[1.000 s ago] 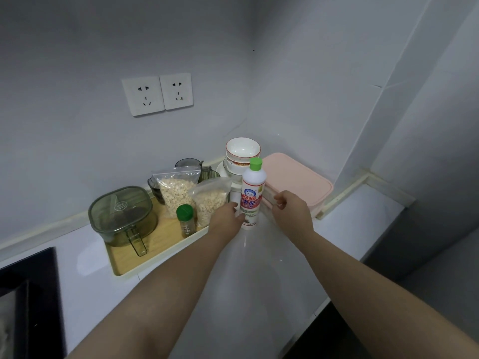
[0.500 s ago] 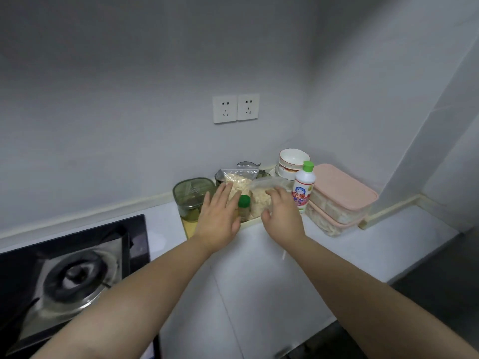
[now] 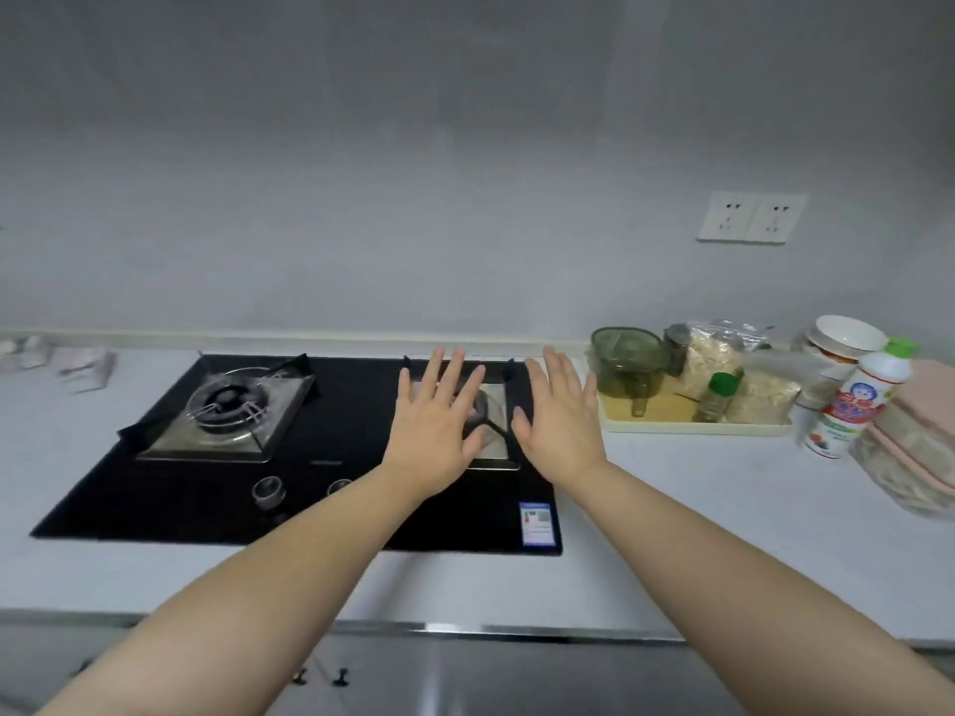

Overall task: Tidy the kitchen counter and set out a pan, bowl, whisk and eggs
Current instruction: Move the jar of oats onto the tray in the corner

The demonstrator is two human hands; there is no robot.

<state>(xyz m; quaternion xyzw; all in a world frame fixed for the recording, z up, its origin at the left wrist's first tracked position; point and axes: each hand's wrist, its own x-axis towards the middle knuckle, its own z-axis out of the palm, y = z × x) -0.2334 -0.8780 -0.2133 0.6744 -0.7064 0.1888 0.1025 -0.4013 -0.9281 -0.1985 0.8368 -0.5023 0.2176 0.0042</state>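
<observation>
Two open hands over the stove point(image 3: 155, 509)

Half a second ago both hands were at the tray, touching the bags on it. Now the view has turned left and the hands have come away. The tray point(image 3: 692, 430) sits off to the right, and the whole black stove shows, with its left burner point(image 3: 227, 405) in plain sight.

The tray holds a green see-through box point(image 3: 628, 361) with its lid on. I cannot tell what is in it. Just right of the box stands a dark jar point(image 3: 677, 343). Two clear bags point(image 3: 708, 354) full of pale flakes are there too, and a little jar point(image 3: 715, 397) with a green cap stands in front of them.

Just right of the tray, a white bottle point(image 3: 852, 405) with a green cap stands on the counter point(image 3: 672, 509). Behind the bottle, by the far wall, is a stack of bowls point(image 3: 847, 339). The top one is white inside. At the right edge two pink boxes point(image 3: 930, 390) are stacked. Something pale is in them, too blurry to name.

The left hand point(image 3: 434, 431) is flat, palm down, above the right burner point(image 3: 493, 400). Its fingers are straight and spread wide, and it holds nothing. The right hand point(image 3: 560, 431) is just beside it, over the right edge of the stove. It is flat and spread the same way and holds nothing too. I cannot tell if either palm touches the stove.
</observation>
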